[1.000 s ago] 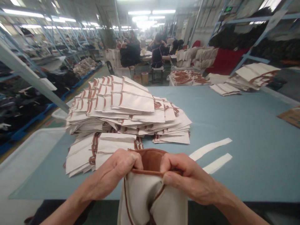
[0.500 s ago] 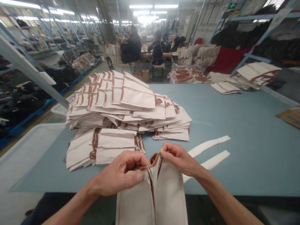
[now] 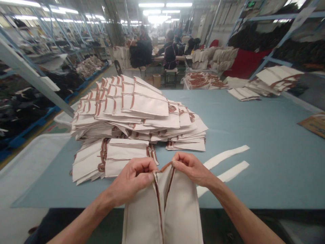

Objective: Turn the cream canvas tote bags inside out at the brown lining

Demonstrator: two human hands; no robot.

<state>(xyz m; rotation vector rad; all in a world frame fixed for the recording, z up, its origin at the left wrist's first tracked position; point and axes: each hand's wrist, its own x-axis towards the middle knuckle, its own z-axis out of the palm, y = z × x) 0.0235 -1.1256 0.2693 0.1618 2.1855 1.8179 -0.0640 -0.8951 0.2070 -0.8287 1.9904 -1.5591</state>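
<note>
Between my hands hangs a cream fabric piece (image 3: 182, 203) with brown-edged slits, its lower end cut off by the bottom of the view. My left hand (image 3: 137, 179) is closed, pinching the top edge left of the opening. On the right side of that opening, my right hand (image 3: 191, 167) pinches the other top corner. A brown strip shows along the top between the two grips. Beyond my hands rises a large pile of similar cream pieces (image 3: 149, 105) with brown trim, and a smaller stack (image 3: 127, 154) lies in front of it.
Two pale fabric strips (image 3: 233, 171) lie on the blue-grey table (image 3: 266, 135) to the right. More cream pieces (image 3: 279, 76) are stacked at the far right corner, near brown cardboard (image 3: 315, 123). A white bin (image 3: 38, 159) stands at the left edge. People sit in the background.
My hands have moved apart, the left one shifting left and slightly up. The top opening of the fabric piece is wider, and the brown strip is stretched straighter between the grips.
</note>
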